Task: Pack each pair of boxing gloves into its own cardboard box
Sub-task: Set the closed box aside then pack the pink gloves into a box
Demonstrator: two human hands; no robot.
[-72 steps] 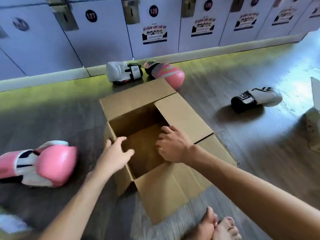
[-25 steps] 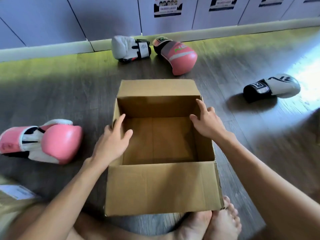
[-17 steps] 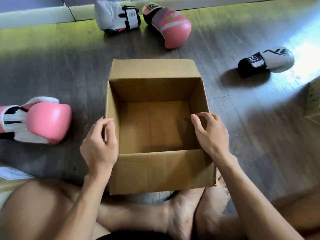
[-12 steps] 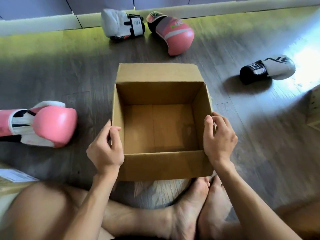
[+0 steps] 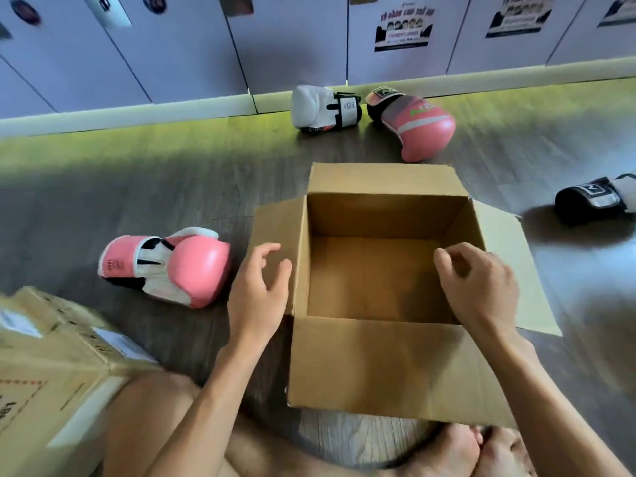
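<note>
Open cardboard box (image 5: 378,366) on the floor (image 5: 206,187).
The left hand (image 5: 258,294) hangs over the left flap (image 5: 275,222), fingers (image 5: 265,251) apart. The right hand (image 5: 478,284) curls its fingers at the right wall (image 5: 457,222); I cannot tell if they grip. A pink boxing glove (image 5: 165,266) lies beside it.

The dark wood-plank floor (image 5: 137,201) carries an open brown cardboard box (image 5: 378,366), a taped, labelled cardboard box (image 5: 51,373) at near left, and four gloves lying apart: a pink-and-white boxing glove (image 5: 172,266), a white strapped glove (image 5: 320,108), a pink grey-striped glove (image 5: 416,127), and a black-and-white glove (image 5: 592,199).
</note>
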